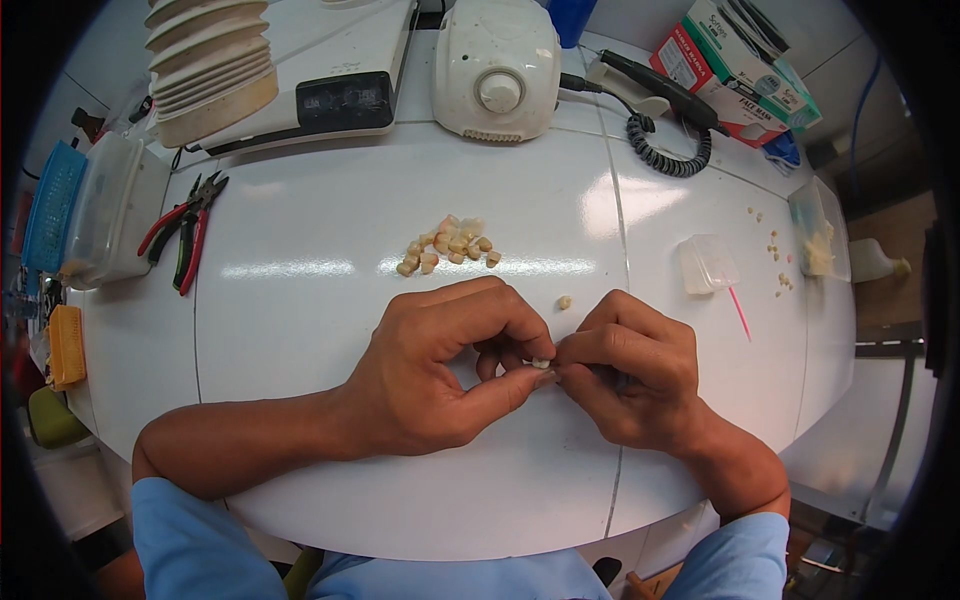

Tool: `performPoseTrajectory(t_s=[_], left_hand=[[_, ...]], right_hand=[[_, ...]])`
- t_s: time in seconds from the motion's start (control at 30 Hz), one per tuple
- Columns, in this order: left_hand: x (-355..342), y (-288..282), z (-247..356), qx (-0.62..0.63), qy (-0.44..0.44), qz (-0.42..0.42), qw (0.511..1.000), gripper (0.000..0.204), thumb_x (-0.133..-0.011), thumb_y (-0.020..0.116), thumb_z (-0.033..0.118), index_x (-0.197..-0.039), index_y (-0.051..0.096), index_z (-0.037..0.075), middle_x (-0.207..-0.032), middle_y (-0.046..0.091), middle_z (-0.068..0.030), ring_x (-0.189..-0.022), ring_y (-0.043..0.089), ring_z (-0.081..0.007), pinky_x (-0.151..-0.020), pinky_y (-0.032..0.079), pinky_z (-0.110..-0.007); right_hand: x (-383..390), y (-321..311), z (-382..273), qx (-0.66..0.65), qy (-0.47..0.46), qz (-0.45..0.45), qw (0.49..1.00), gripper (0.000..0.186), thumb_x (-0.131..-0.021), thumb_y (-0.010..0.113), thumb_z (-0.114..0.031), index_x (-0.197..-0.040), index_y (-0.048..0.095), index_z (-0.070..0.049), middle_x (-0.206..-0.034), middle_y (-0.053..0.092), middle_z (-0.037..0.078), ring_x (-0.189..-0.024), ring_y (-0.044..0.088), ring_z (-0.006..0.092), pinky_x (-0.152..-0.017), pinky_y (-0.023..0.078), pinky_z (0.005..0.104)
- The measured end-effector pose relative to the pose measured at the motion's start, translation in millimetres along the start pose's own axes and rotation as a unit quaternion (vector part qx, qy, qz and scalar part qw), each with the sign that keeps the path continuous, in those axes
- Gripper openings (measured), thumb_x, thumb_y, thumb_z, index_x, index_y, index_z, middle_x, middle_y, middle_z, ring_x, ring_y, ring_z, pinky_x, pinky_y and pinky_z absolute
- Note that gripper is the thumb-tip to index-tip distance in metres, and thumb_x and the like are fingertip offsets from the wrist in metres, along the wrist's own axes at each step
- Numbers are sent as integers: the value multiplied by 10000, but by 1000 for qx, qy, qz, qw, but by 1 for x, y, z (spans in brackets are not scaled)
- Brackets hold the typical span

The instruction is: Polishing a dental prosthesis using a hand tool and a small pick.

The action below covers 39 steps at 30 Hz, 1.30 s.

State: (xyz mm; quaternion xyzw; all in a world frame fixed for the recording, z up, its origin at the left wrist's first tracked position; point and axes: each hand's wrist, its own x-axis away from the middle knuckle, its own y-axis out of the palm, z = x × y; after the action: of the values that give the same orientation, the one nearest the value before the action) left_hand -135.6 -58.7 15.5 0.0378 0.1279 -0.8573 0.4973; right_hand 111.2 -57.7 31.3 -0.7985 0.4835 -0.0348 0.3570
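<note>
My left hand (440,365) is closed in a pinch, thumb and forefinger on a small whitish tooth-shaped piece (541,363). Right beside it, my right hand (635,370) has its thumb and forefinger pressed together, their tips meeting the left fingertips. Whether the right fingers hold the same piece or something else is hidden. Just beyond the hands lies a single yellowish tooth-shaped piece (565,302). A loose pile of similar cream and yellow pieces (457,240) sits farther back on the white tabletop (300,330).
Red-handled cutting pliers (187,232) lie at left by a clear plastic box (115,205). At the back stand a white control unit with a knob (497,75) and a cabled black handpiece (660,90). To the right are a small clear container (708,264), a pink stick (740,313) and several scattered pieces.
</note>
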Motion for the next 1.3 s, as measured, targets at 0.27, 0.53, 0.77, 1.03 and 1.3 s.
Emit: performPoseTrajectory(t_s=[0.27,0.53,0.77,1.03,1.3], left_hand=[[0,2,1,17,-9,7,1000,214,-883,777,-111,-1053,714,1,-1042,705,-86,-852,695,-107,-711,573,-243],[1,2,0,30,-28,15,999,195,-920,774,-101,-1081,704,-15,-1086,754,-134,-996,753,-152,-845,637,-271],[1,2,2,33,-59,10,998,204,-936,769,-82,-1080,642,-12,-1104,765,-164,-1043,765,-169,-895,658,-290],[1,3,4,53,-85,14,995,195,-940,771,-75,-1080,646,-19,-1102,763,-155,-1042,767,-168,-911,664,-295],[2,2,3,31,-84,11,996,197,-945,775,-77,-1101,669,-22,-1083,757,-123,-1007,757,-147,-890,652,-288]], right_hand=[[-4,0,4,-15,-31,19,999,207,-818,816,56,-1008,806,-25,-854,634,61,-667,626,146,-562,489,294],[-1,-3,0,3,-12,22,1000,204,-800,795,60,-989,798,-17,-832,614,53,-626,606,133,-531,467,287],[-2,-6,1,15,-40,36,998,178,-779,790,60,-946,789,-3,-806,604,40,-591,603,117,-510,467,279],[-2,-4,0,13,-32,33,999,200,-785,795,61,-972,799,-11,-813,609,43,-611,611,119,-523,479,279],[0,0,3,26,-39,39,998,227,-770,813,55,-979,799,-30,-798,600,38,-605,595,151,-514,455,303]])
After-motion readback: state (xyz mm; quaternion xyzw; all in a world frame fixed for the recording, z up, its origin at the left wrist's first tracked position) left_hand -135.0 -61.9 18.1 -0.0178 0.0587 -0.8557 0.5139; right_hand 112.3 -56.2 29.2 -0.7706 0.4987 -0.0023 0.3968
